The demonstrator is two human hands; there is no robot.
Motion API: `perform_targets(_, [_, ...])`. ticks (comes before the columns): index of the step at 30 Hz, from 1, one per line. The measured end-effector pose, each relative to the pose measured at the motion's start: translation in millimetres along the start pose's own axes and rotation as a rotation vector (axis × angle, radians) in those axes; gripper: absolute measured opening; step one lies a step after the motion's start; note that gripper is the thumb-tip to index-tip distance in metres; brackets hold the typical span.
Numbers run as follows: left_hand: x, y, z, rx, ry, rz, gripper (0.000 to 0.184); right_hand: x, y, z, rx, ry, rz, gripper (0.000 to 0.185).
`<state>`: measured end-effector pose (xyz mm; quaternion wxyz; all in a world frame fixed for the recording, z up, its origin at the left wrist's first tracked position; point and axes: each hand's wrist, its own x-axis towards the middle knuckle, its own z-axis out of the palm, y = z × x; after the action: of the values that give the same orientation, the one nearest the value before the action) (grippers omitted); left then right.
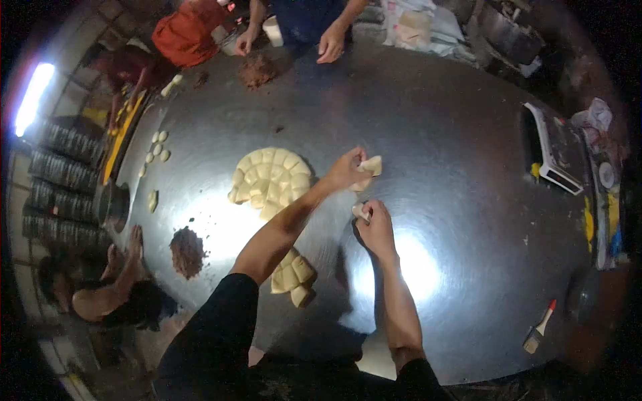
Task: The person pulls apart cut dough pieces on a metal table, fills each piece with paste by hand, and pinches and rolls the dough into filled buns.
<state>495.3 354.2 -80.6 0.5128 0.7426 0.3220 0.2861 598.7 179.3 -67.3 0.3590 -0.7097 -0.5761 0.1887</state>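
Off to my right I see a brush [540,327], its red-tipped handle pointing away from me, and farther along that side a white-edged device [564,150] (what it is, I can't make out). Pale cloths [438,33] lie heaped across from me, an orange-red bundle [184,37] left of them. A bright lamp [35,100] glows at my far left, near dark stacks [63,184].

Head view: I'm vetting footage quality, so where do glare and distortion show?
In the head view, white glare washes the tabletop beside the dough and around the right forearm; the head view's upper-left lamp is blown out; the head view bows the tabletop's edge like a fisheye, with blackened corners.
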Motion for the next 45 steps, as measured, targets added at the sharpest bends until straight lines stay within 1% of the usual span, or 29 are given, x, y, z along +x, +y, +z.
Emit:
perform_targets(2, [-19.4, 31.7, -18.6, -0.062, 0.034, -0.139, 0.038, 3.8, -9.1, 5.0, 0.544, -0.322, 0.228, 0.026])
perform_targets(4, [-48.6, 94.3, -40.0, -0.325, 0.18, -0.254, 0.034, 1.3, -23.4, 21.6, 0.719, -0.329, 0.268, 0.026])
perform_targets(5, [-58.7, 68.2, -57.1, -0.268, 0.326, -0.206, 0.037, 0.6, -40.3, 24.1, 0.913, -0.202, 0.228, 0.026])
perform_targets(6, [-76.1, 74.6, -78.2, 0.219, 0.452, -0.292, 0.046, -7.1, -52.1, 25.3, 1.102, -0.061, 0.187, 0.028])
perform_targets(7, [-100.2, 78.8, -92.7, 0.422, 0.606, -0.243, 0.055, -19.4, -55.8, 23.7, 1.105, -0.088, 0.194, 0.028])
perform_targets(8, [-122.6, 82.7, -108.6, 0.265, 0.629, -0.198, 0.056, -25.4, -57.4, 20.3, 0.949, -0.136, 0.164, 0.029])
perform_targets(9, [-151.8, 94.8, -113.7, 0.064, 0.666, -0.301, 0.054, -30.9, -58.7, 17.0, 0.794, -0.175, 0.13, 0.03])
perform_targets(11, [-217.8, 108.2, -106.3, 0.163, 0.724, -0.528, 0.049, -60.5, -57.6, 8.1, 0.585, -0.257, 0.058, 0.024])
perform_targets(13, [-308.9, 44.7, -85.1, 0.382, 0.764, -0.482, 0.039, -102.5, -54.4, 11.0, 0.357, -0.324, -0.072, 0.017])
perform_targets(14, [-330.7, 71.3, -58.4, 0.479, 0.706, -0.71, 0.029, -124.6, -48.9, 19.7, 0.345, -0.314, -0.135, 0.015])
perform_targets(15, [-361.2, 57.1, -47.3, 0.174, 0.509, -0.935, 0.028, -146.7, -49.1, 24.3, 0.344, -0.356, -0.078, 0.015])
perform_targets(16, [-387.5, 33.7, -20.8, 0.469, 0.494, -0.608, 0.029, -167.6, -54.9, 28.6, 0.342, -0.397, -0.021, 0.016])
perform_targets(19, [-379.2, 49.8, 27.7, 0.951, 0.669, -0.473, 0.034, -206.4, -94.7, 40.1, 0.309, -0.205, -0.012, 0.015])
perform_targets(20, [-371.2, 47.7, 28.7, 0.933, 0.694, -0.475, 0.034, -211.9, -98.7, 48.7, 0.291, -0.136, -0.036, 0.015])
perform_targets(22, [-353.5, 37.4, 18.3, 0.193, 0.685, -0.602, 0.033, -215.2, -107.0, 60.3, 0.328, -0.148, -0.107, 0.015])
perform_targets(23, [-352.0, 34.6, 16.3, 0.174, 0.709, -0.585, 0.033, -217.4, -103.7, 66.1, 0.515, -0.258, 0.029, 0.013])
perform_targets(24, [-353.0, 32.4, 13.5, -0.225, 0.825, -0.552, 0.033, -219.6, -99.1, 73.3, 0.699, -0.37, 0.172, 0.012])
perform_targets(25, [-358.3, 32.0, 11.1, -0.627, 0.911, -0.499, 0.034, -224.0, -95.3, 79.4, 0.685, -0.374, 0.148, 0.012])
perform_targets(28, [-406.6, 36.7, 5.0, -0.389, 0.987, -0.413, 0.037, -218.8, -99.8, 82.0, 0.792, -0.366, 0.168, 0.026])
perform_targets(29, [-430.2, 54.5, 1.5, -0.384, 0.959, -0.511, 0.04, -212.5, -109.7, 77.3, 0.526, -0.398, 0.162, 0.033])
perform_targets(31, [-478.7, 77.1, 2.0, -0.36, 1.04, -0.438, 0.04, -211.5, -116.4, 86.5, 0.166, -0.37, 0.164, 0.051])
perform_targets(33, [-531.5, 79.7, 1.2, -0.326, 1.12, -0.379, 0.041, -216.4, -127.3, 97.9, 0.052, -0.294, 0.07, 0.049])
perform_targets(35, [-582.8, 78.2, 0.0, -0.362, 0.877, -0.488, 0.046, -225.3, -137.7, 113.0, -0.102, -0.089, -0.117, 0.04])
perform_targets(36, [-600.7, 93.2, 2.9, -0.419, 0.91, -0.509, 0.038, -231.0, -145.2, 114.8, -0.099, -0.09, -0.144, 0.04])
perform_targets(38, [-631.8, 110.3, 11.5, -0.48, 0.971, -0.505, 0.03, -242.2, -161.4, 113.8, 0.159, -0.424, -0.139, 0.036])
perform_targets(39, [-647.5, 110.7, 19.1, -0.52, 1.054, -0.453, 0.025, -247.0, -174.3, 109.7, 0.157, -0.433, -0.172, 0.036])
perform_targets(41, [-673.7, 108.6, 27.2, -0.576, 1.166, -0.387, 0.02, -254.1, -202.0, 94.2, 0.229, -0.947, -0.141, 0.034])
perform_targets(42, [-687.8, 107.2, 32.1, -0.665, 1.209, -0.384, 0.018, -248.7, -209.8, 92.7, 0.21, -0.964, -0.161, 0.034])
perform_targets(45, [-712.7, 123.4, 38.1, -0.938, 1.293, -0.303, 0.018, -213.9, -231.0, 73.9, 1.039, -0.746, 0.098, 0.037])
